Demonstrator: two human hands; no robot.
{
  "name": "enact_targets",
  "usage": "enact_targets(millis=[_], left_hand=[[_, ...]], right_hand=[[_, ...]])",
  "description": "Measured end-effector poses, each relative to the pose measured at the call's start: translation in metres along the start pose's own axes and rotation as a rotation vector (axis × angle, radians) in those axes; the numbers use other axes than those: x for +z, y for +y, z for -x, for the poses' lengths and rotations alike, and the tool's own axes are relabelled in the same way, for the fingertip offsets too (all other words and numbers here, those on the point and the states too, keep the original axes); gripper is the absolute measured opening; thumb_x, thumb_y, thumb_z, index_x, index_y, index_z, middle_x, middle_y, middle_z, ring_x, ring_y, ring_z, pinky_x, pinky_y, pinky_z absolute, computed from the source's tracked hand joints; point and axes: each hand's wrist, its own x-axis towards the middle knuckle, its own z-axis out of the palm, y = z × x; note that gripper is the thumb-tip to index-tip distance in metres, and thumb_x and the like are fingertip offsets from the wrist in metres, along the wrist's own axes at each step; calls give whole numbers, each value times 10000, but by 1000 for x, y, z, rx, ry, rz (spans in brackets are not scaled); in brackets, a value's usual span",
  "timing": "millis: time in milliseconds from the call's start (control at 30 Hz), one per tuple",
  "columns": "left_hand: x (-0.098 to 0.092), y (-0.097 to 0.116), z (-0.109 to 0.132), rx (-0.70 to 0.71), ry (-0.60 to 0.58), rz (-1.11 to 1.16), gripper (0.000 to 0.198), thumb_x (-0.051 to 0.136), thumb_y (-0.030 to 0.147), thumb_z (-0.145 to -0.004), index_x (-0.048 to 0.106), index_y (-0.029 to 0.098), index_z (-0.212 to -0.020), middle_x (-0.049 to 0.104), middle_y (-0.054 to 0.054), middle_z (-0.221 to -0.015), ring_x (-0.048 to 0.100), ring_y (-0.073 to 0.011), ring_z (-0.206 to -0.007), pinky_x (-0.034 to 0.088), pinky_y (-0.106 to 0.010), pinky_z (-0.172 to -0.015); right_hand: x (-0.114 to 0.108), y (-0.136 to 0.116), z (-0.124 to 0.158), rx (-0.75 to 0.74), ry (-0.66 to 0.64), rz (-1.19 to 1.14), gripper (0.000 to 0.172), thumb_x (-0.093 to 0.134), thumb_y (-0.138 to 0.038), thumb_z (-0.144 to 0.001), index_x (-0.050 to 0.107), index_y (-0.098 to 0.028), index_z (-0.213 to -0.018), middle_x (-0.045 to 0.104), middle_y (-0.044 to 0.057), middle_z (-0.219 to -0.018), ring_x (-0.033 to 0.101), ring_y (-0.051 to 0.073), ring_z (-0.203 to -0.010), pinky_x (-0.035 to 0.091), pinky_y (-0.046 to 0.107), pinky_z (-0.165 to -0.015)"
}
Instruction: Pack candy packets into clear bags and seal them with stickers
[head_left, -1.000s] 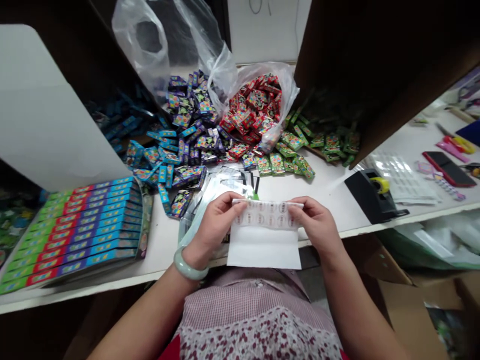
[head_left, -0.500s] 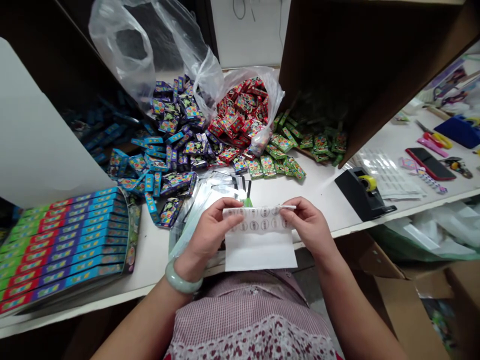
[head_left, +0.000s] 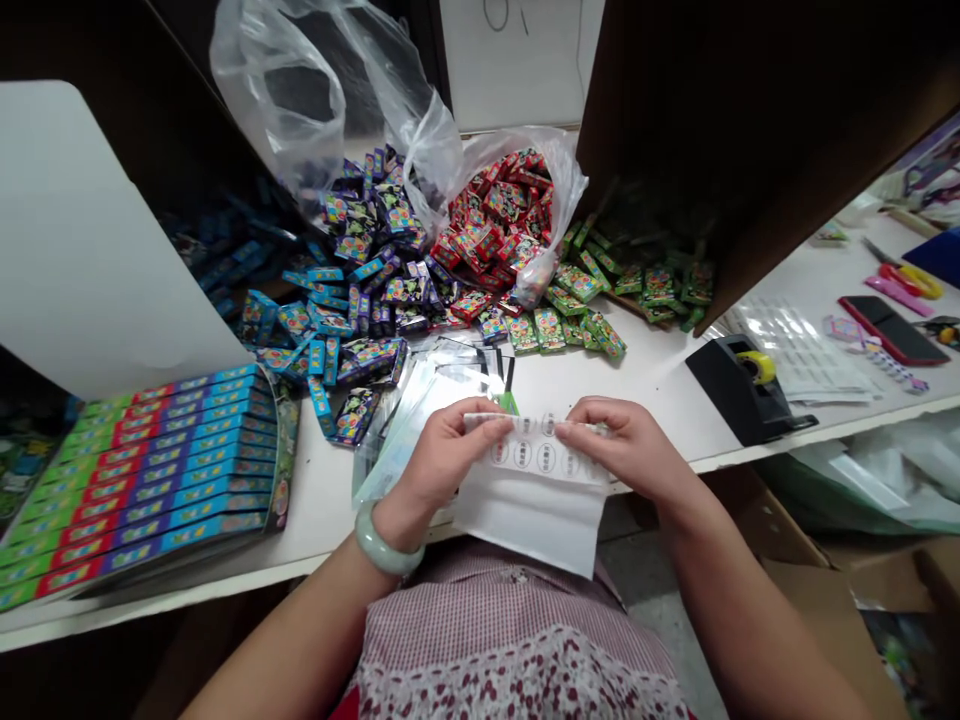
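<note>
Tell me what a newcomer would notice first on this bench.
The heaps of small printed boxes catch the eye first, along the back of the white bench: blue-and-purple ones in the middle, red ones in a clear plastic bag, green ones to the right. A long block of striped boxes fills the front left. At front centre, the left hand and right hand grip a sheet of round labels.

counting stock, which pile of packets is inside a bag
The red packets, inside the clear plastic bag; the purple packets, blue packets and green packets lie loose on the table.
</note>
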Motion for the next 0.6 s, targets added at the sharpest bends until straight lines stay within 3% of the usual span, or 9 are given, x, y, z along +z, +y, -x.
enact_targets(millis=[233,367,600], left_hand=[[3,5,-3,124,-64,-121,72,716,236,-750,688,175,-776,629,-19,-779,564,-143,-728,448,-243,-666],[10,7,-4,223,-89,-190,21,700,198,-750,696,182,-763,632,-25,-773,570,-158,-772,451,-275,-750],[9,3,-4,29,-91,-96,152,698,301,-761,660,160,-718,575,4,-636,497,-123,-608,396,-236,-578]], right_hand=[[-8,-4,-4,-70,-4,88,185,734,-362,-749,691,-215,-855,704,31,-838,641,187,-790,502,299,-722],[-6,-11,-10,-113,-85,219,113,668,-323,-806,678,-214,-778,699,30,-803,625,176,-750,475,291,-699],[-3,-14,-11,-80,-150,259,171,578,-278,-849,667,-213,-718,681,4,-713,592,150,-665,425,254,-607]])
